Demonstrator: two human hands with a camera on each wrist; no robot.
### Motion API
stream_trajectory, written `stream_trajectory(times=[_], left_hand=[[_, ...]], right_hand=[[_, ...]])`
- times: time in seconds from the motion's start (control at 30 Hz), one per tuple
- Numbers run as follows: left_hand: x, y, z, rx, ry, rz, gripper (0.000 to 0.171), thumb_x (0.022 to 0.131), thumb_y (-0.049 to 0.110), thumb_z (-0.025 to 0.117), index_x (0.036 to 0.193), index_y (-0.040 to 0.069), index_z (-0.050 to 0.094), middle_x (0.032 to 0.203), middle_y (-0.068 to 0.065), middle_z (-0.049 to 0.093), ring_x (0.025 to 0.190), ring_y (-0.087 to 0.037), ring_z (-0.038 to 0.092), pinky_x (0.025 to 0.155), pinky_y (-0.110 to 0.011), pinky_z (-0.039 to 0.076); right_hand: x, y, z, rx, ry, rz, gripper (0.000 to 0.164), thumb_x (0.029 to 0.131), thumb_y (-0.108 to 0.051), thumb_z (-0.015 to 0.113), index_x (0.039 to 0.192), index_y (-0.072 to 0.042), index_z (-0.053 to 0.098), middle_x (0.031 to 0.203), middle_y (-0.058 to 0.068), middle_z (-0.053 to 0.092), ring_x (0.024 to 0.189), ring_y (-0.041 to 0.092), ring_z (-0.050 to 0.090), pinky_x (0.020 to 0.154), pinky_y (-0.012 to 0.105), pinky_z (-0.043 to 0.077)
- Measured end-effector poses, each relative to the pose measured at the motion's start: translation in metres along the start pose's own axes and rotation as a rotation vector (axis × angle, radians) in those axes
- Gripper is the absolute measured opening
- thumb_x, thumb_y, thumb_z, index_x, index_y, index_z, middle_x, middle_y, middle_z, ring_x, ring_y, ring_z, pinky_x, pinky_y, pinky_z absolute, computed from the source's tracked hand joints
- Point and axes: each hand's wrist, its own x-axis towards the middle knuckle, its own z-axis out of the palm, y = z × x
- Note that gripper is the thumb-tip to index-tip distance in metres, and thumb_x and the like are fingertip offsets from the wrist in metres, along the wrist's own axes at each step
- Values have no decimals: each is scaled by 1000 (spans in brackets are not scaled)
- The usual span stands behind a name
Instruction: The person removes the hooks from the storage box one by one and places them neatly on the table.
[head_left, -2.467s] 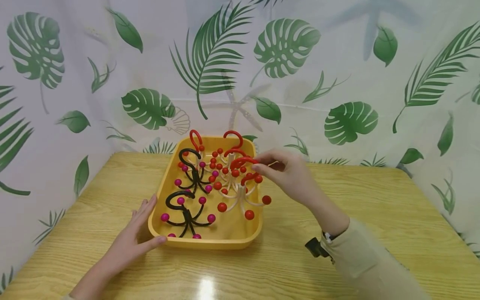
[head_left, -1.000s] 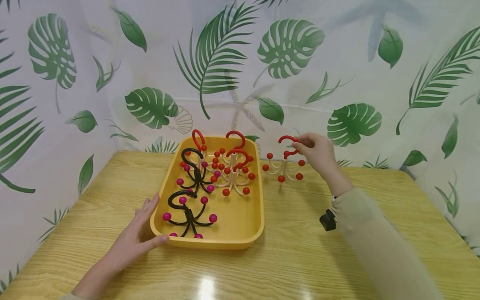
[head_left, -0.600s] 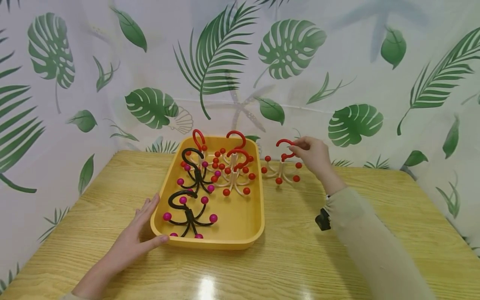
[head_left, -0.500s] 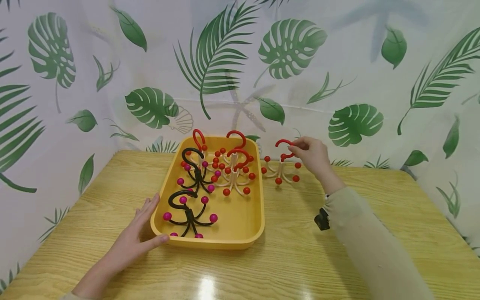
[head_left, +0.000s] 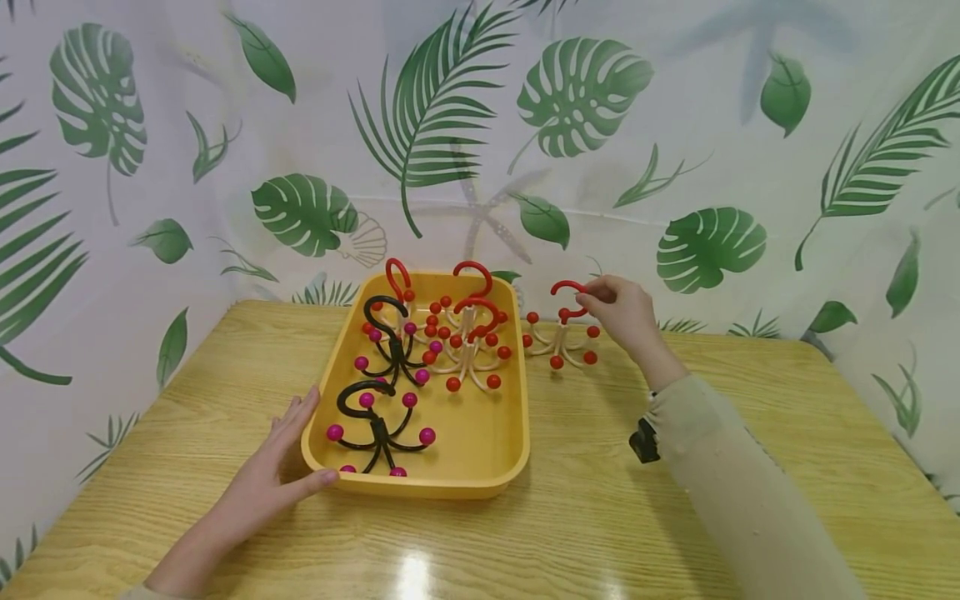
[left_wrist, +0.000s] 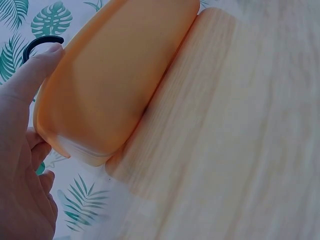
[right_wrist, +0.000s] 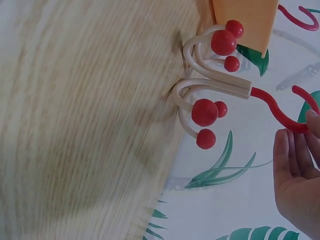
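My right hand [head_left: 621,312] pinches the red hook top of a claw-shaped hanging hook [head_left: 561,339], just right of the yellow tray [head_left: 487,490]. This hook has white curved arms tipped with red balls. In the right wrist view its arms [right_wrist: 220,85] come right down to the tabletop. My left hand [head_left: 273,475] rests at the tray's near left corner, fingers straight along the side and thumb on the front rim. In the tray stand two black hooks with pink balls, the nearer black hook [head_left: 378,432] in front, and several red-and-white hooks [head_left: 467,354] behind.
A wooden table [head_left: 577,533] carries the tray and the hook. Behind it hangs a white cloth [head_left: 585,183] printed with green leaves, close to the table's far edge. A black wrist camera [head_left: 643,440] sits under the right sleeve.
My right hand has taken the red-and-white hanging hook out of the tray's right side, carried it right and lowered it to the table. The left hand stays at the tray corner.
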Motion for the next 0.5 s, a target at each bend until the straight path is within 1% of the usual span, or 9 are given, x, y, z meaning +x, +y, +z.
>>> stream_trajectory(times=[0.07,0.13,0.2,0.27,0.33,0.4,0.5], left_hand=[[0,-1,1,0,2,-3,93,84,32,73,154,29,12,158,-11,13,143,-40,4,112,-62,3],[-1,-1,1,-1,4,-2,93,84,32,73,154,29,12,159,-10,13,143,-40,4,111,-62,3],[-1,-2,2,-4,5,-1,94,84,31,73,154,29,12,159,-8,12,143,-40,4,111,-62,3],[-1,-3,3,-4,7,3,94,84,31,73,154,29,12,159,-7,11,143,-40,4,111,-62,3],[-1,-3,3,-5,8,5,94,84,31,73,154,29,11,159,-7,11,143,-40,4,111,-62,3],[-1,-3,3,-6,8,5,94,84,32,73,154,29,11,159,-6,11,143,-40,4,111,-62,3],[-1,-3,3,-8,8,3,94,84,32,73,155,28,11,159,-6,10,143,-39,3,111,-62,3]], right_hand=[[0,0,1,7,-2,-3,32,93,-22,64,115,1,62,107,19,65,99,32,60,82,40,51],[1,-1,2,11,5,-12,36,93,-23,65,120,1,59,112,19,63,105,32,57,90,43,49],[2,-5,4,17,27,-28,42,93,-25,64,125,1,56,120,18,60,112,33,53,97,45,45],[2,-10,5,30,66,-51,46,92,-26,65,128,1,53,125,18,56,118,34,49,102,46,41],[2,-17,7,44,104,-80,48,92,-26,66,129,0,53,129,17,53,121,35,46,104,47,39],[2,-25,10,65,124,-105,48,91,-27,67,129,-1,53,129,16,52,121,34,46,104,46,39],[0,-38,15,99,102,-151,48,90,-27,67,129,-2,54,129,15,52,120,32,47,103,43,40]])
